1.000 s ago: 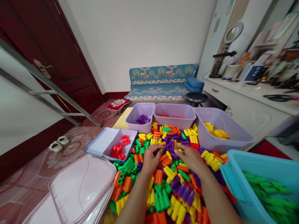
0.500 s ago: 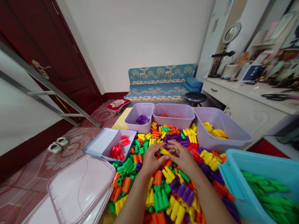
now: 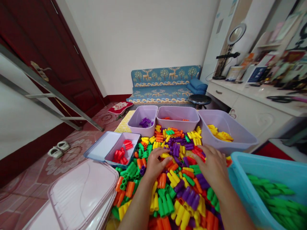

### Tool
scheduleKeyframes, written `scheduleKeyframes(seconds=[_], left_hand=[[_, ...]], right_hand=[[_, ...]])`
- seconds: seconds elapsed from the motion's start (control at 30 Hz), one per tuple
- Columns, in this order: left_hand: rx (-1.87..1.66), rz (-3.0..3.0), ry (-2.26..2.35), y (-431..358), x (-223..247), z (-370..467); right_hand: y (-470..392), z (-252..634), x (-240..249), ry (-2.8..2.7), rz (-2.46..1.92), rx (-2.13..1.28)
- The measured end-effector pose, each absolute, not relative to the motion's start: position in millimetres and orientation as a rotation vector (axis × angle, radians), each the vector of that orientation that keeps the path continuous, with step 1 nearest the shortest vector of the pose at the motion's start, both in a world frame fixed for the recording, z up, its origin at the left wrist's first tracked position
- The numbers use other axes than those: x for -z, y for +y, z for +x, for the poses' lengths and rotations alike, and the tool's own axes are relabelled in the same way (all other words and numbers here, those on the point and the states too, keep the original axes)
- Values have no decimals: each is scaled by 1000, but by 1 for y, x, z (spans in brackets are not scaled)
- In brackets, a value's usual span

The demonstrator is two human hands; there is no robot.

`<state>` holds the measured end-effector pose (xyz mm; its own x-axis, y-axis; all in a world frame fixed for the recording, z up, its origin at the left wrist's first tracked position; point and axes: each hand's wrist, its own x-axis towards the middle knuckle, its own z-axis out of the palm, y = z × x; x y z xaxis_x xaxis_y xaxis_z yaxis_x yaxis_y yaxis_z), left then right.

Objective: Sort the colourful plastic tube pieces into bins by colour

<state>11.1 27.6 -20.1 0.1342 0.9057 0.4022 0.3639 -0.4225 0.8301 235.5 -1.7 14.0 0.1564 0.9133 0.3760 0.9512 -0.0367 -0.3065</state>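
Note:
A wide pile of plastic tube pieces in yellow, green, orange, purple and red covers the table. Over its middle is my left hand (image 3: 155,163), thumb and fingers apart, beside a yellow piece (image 3: 165,155) and an orange piece (image 3: 173,166); no piece shows in its grasp. My right hand (image 3: 212,163) reaches over the right part of the pile with fingers spread, near red pieces (image 3: 199,152). Its fingertips are close to the red pieces; whether they touch them I cannot tell. Purple pieces (image 3: 176,149) lie between the hands.
Lilac bins hold purple (image 3: 143,131), orange (image 3: 177,124) and yellow pieces (image 3: 242,142). A blue bin (image 3: 240,179) with green pieces stands right. At left are a small box (image 3: 111,156) with red pieces and stacked lids (image 3: 83,188). Beyond is a patterned sofa (image 3: 165,86).
My right hand has moved right, away from my left hand, uncovering purple and red pieces in the middle. My left hand has stayed almost in place.

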Motion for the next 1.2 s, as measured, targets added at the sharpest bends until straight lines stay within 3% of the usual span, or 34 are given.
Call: scheduleKeyframes(seconds=[0.1,0.33,0.8,0.97,1.2], left_hand=[[-1266,1864,1229,28,21,11],[-1284,1883,1155,30,25,9],[-1287,1767,1256,32,31,7],[-1278,1784,1265,32,32,7],[-1285,1936,1212,34,30,5]], right_hand=[[-6,238,-14,-1751,-2190,174],[1,228,-21,-1700,-2315,-49],[13,211,-3,-1829,-1988,-396],[14,194,-1,-1749,-1589,-785],[9,165,-6,-1758,-1364,-658]])
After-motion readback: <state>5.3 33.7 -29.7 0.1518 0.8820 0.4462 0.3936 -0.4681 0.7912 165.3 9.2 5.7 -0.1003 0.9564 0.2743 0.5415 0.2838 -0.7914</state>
